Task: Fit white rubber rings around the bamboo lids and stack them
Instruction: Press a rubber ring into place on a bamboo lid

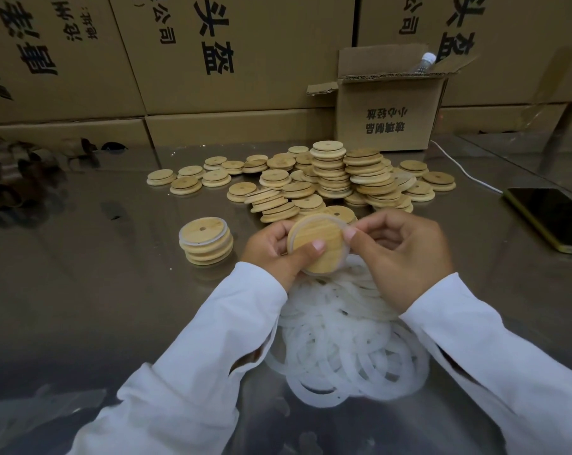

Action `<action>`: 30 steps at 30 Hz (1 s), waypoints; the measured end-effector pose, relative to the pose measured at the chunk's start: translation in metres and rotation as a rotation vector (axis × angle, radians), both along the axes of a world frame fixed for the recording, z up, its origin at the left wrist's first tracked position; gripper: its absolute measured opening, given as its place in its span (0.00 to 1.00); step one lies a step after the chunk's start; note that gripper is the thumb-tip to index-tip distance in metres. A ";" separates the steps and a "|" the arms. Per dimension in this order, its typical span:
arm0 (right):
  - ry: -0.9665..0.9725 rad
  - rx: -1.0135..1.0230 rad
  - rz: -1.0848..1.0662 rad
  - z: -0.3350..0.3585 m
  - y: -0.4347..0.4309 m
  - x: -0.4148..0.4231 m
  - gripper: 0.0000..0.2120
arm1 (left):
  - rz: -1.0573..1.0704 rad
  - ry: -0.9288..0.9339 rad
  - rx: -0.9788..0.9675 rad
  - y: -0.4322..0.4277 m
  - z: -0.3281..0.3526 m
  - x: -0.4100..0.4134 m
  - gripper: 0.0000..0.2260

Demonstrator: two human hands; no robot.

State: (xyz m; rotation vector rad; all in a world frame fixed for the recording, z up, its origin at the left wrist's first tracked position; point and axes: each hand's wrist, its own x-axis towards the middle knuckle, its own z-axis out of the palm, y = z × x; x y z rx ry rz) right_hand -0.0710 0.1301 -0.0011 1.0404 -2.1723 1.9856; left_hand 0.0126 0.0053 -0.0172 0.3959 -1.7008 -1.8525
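I hold one round bamboo lid [315, 238] up above the table, tilted toward me. My left hand [274, 252] grips its left and lower edge, thumb pressed on the face. My right hand [406, 251] pinches a white rubber ring [345, 257] at the lid's right rim. A heap of loose white rings [340, 349] lies under my wrists. A short stack of lids fitted with rings [206, 241] stands to the left. Many bare bamboo lids [330, 175] lie piled and stacked behind my hands.
The shiny metal table [97, 290] carries a phone [553, 218] with a white cable [458, 165] at the right. An open small carton [386, 116] holding a bottle stands behind the lids. Large cartons [179, 60] wall off the back. Dark objects [12, 172] sit far left.
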 end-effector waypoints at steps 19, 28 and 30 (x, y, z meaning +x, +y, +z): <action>-0.066 -0.081 0.128 0.005 0.001 0.004 0.05 | -0.097 0.086 0.211 0.001 0.004 0.003 0.07; -0.017 -0.078 0.031 -0.005 -0.004 0.008 0.04 | -0.070 0.124 0.321 0.002 0.005 0.001 0.09; 0.011 -0.059 0.002 -0.006 -0.004 0.006 0.02 | -0.083 0.111 0.319 0.002 0.004 0.001 0.13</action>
